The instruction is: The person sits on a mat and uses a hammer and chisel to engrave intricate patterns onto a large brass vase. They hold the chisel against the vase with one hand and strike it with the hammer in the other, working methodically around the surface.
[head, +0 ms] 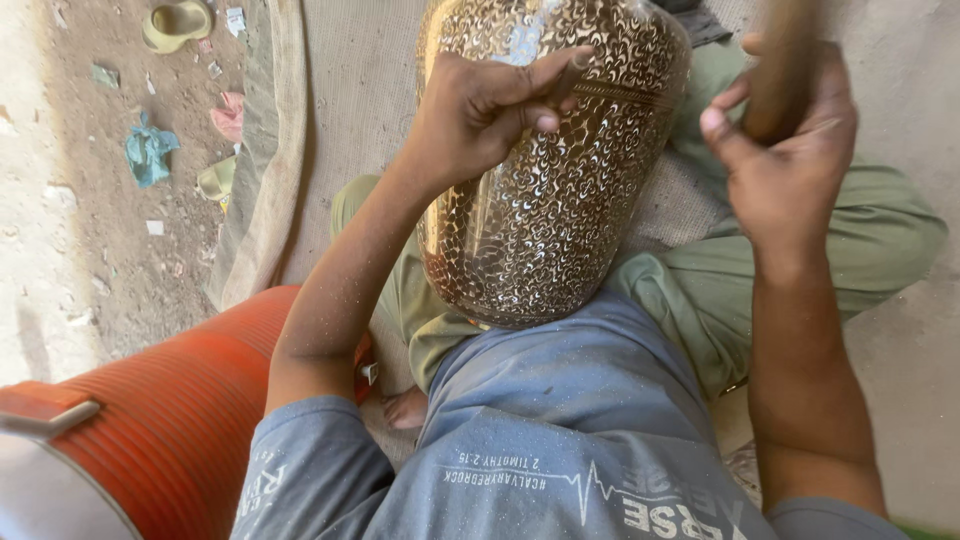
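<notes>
A large brass vase (560, 200) with an engraved scroll pattern lies tilted across my lap, its base toward my belly. My left hand (490, 105) rests on its upper side, fingers pinched around a thin metal chisel (570, 80) whose tip touches the vase surface. To the right, my right hand (790, 150) is raised and closed on a brown wooden handle (785, 60) that runs out of the top of the view. The vase's mouth is hidden beyond the top edge.
An orange ribbed water cooler (170, 420) with a white lid stands at my left. A woven mat (350, 90) covers the ground under me. Dirt floor at the left holds scraps, a blue rag (148, 150) and a yellowish sandal (178, 22).
</notes>
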`<control>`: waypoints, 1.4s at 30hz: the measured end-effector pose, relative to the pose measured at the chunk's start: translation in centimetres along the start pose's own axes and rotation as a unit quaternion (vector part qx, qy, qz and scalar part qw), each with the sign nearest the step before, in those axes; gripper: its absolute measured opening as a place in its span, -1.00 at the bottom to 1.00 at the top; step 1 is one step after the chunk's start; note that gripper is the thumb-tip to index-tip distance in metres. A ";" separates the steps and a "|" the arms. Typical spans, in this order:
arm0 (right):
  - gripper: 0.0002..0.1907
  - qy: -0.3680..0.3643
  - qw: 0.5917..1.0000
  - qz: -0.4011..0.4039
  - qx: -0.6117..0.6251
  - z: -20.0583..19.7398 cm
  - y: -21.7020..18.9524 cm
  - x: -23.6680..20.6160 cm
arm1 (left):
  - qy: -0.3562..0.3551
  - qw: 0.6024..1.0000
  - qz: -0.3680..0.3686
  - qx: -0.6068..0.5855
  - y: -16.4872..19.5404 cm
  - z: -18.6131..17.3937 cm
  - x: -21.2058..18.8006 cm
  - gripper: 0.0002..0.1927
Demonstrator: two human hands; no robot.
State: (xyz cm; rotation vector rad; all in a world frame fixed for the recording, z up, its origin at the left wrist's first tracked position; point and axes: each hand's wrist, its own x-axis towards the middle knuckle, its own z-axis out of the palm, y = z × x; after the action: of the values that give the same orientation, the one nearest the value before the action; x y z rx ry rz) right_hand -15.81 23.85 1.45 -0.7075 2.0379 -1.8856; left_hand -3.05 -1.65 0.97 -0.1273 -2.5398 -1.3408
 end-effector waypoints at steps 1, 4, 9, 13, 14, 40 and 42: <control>-0.59 0.025 0.983 0.058 0.171 0.2 -0.1 0.2 | 0.005 1.000 -0.001 -0.005 0.1 0.0 -0.2 -0.61; -0.59 -0.103 0.910 -0.091 -0.390 -0.5 -0.8 0.8 | 0.012 1.000 0.008 -0.016 -0.1 -0.1 -0.2 -0.63; -0.63 -0.103 0.960 -0.089 -0.245 -0.6 -1.2 1.6 | -0.001 0.999 -0.030 -0.022 0.3 -0.3 0.0 -0.70; -0.63 -0.072 0.996 0.049 0.024 -0.1 -1.3 1.6 | 0.001 0.998 -0.046 -0.047 0.7 -0.6 0.0 -0.67; -0.64 -0.084 0.988 -0.021 -0.127 0.0 -1.4 1.5 | -0.002 0.996 -0.066 -0.056 0.8 -0.7 -0.1 -0.70; -0.64 -0.082 0.955 -0.091 -0.270 0.4 1.0 -0.4 | 0.000 0.996 -0.058 -0.071 -0.8 -0.5 -0.7 -0.80; -0.61 -0.084 0.974 -0.080 -0.196 0.5 0.8 -0.2 | 0.001 0.996 -0.041 -0.080 -0.8 -0.6 -0.7 -0.85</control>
State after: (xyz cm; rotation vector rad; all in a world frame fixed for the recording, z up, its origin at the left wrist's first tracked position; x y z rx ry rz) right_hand -15.48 23.54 0.59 -1.1163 2.3222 -1.4448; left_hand -2.43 -2.55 0.40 -0.0519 -2.4577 -1.5755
